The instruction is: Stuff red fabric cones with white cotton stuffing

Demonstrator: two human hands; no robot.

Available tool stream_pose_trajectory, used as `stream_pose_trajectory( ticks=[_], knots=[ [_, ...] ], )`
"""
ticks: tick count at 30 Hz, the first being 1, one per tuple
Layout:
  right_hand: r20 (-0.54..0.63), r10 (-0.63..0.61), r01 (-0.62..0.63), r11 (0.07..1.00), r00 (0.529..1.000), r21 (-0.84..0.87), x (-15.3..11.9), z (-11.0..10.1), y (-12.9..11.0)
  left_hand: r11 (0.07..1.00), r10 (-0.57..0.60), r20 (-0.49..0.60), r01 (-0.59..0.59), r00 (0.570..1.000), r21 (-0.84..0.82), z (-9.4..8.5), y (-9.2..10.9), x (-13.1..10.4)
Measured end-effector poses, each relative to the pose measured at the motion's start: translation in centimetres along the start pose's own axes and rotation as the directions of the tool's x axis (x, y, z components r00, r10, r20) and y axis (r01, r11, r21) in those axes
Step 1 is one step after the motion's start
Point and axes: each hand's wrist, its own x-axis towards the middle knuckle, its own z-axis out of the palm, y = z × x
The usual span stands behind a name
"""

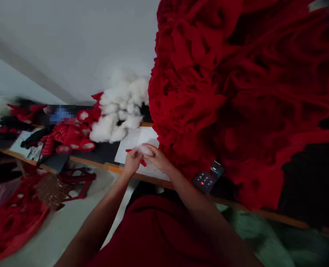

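In the head view, your left hand [133, 161] and right hand [159, 160] pinch 1 white tuft [145, 150] between them, fingers narrow, over the pale sheet [122, 151]. A red scrap [143, 162] shows at your fingers; you seem midway through this 1 piece. Much fluff [122, 107] and red cloth [186, 92] remain loose. Your fingers hide most of the scrap; whether the tuft sits inside, you can't tell. Blur softens the left side, and the frame crops the cloth.

Dim, with blurred outer edges.
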Motion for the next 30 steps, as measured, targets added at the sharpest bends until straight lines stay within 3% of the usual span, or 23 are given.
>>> stream_pose_trajectory(
  ticks=[4,9,12,16,19,22,24,26,30],
  knots=[
    [-0.133,0.126,-0.133,0.99,0.983,-0.046,-0.9,0.1,1.8,0.986,-0.119,-0.055,0.112,0.991,-0.123,0.1,-0.3,-1.5],
    [-0.22,0.177,-0.149,0.979,0.959,0.137,-1.4,0.4,2.2,0.854,-0.322,-0.129,0.229,0.938,-0.467,1.0,-0.8,-1.5],
    [-0.268,0.215,-0.155,0.961,0.939,0.227,-1.7,0.3,2.0,0.809,-0.383,-0.138,0.26,0.913,-0.527,1.4,-1.4,-0.8],
    [-0.268,0.245,-0.179,0.952,0.932,0.248,-2.2,-0.4,2.1,0.763,-0.45,-0.104,0.321,0.887,-0.562,0.4,-1.4,-0.3],
    [-0.255,0.176,-0.146,0.981,0.951,0.129,-2.5,-0.7,2.3,0.705,-0.457,0.066,0.406,0.887,-0.581,-0.5,-0.4,-1.0],
    [-0.242,0.027,-0.043,0.997,0.97,-0.062,-2.7,-0.2,2.1,0.584,-0.425,0.277,0.495,0.862,-0.644,-0.2,0.6,-1.8],
    [-0.153,-0.092,0.067,0.985,0.984,-0.162,-3.1,0.4,1.8,0.524,-0.426,0.291,0.496,0.857,-0.693,0.6,0.9,-2.1],
    [-0.095,-0.184,0.162,0.965,0.978,-0.208,-3.5,0.7,1.4,0.498,-0.446,0.238,0.459,0.863,-0.736,1.4,0.7,-2.0],
    [-0.244,-0.278,0.178,0.915,0.929,-0.362,-3.9,0.4,0.9,0.464,-0.473,0.223,0.456,0.852,-0.76,2.2,-0.1,-2.0]
  ],
)
